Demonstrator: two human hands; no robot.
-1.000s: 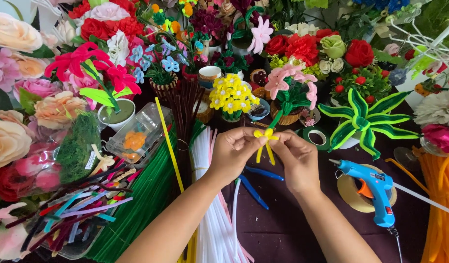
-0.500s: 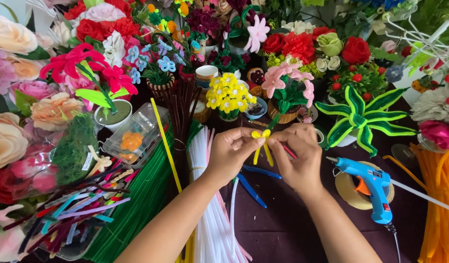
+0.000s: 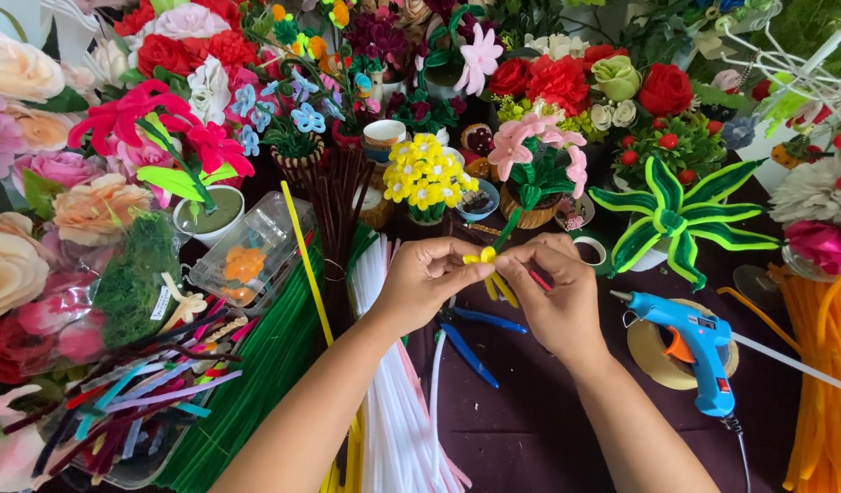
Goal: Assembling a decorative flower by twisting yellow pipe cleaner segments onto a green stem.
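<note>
My left hand [image 3: 425, 285] and my right hand [image 3: 555, 294] meet over the middle of the dark table [image 3: 530, 429]. Both pinch a small yellow pipe-cleaner piece [image 3: 491, 270] between thumbs and fingertips, its loose ends hanging down between the hands. Something thin and red pokes out by my right fingers. Under the hands lie blue-handled pliers [image 3: 470, 351]. A bundle of white pipe cleaners [image 3: 393, 402] runs below my left forearm.
A blue glue gun [image 3: 699, 351] rests on a tape roll [image 3: 662, 356] to the right. Green pipe cleaners [image 3: 256, 383], orange pipe cleaners [image 3: 826, 383] and a tray of mixed ones [image 3: 137, 411] flank the sides. Pots of handmade flowers [image 3: 427, 173] crowd the back.
The hands have drawn closer together on the yellow piece and lowered slightly; its ends now hang down instead of spreading out. The view has shifted a little.
</note>
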